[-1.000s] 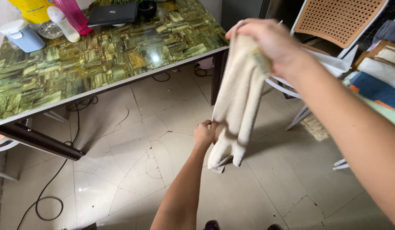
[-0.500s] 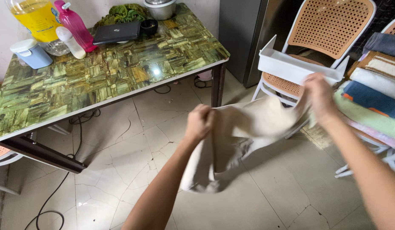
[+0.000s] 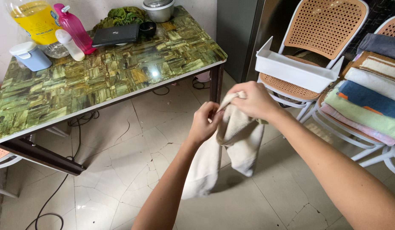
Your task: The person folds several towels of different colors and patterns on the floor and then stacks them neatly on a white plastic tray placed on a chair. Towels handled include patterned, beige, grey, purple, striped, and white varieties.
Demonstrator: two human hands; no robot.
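Green patchwork-stone table [image 3: 99,76] over a cracked tile floor [image 3: 257,191]

At its far edge stand a yellow jug [image 3: 35,19], pink bottle [image 3: 74,27], white bottle [image 3: 69,44], blue canister [image 3: 30,56], laptop [image 3: 116,34], black bowl [image 3: 147,28] and leafy greens [image 3: 123,15].

One head-worn camera looks steeply down from close above the hands [image 3: 231,113], facing floor [image 3: 133,140], table [image 3: 99,68] and chairs [image 3: 325,38].

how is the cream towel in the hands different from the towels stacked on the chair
The cream towel hangs loose in the air, gripped by the left hand and right hand; the stacked towels lie folded flat on a chair. It is one plain cream piece; the stack mixes blue, green, pink, white and striped. Both look like soft cloth.
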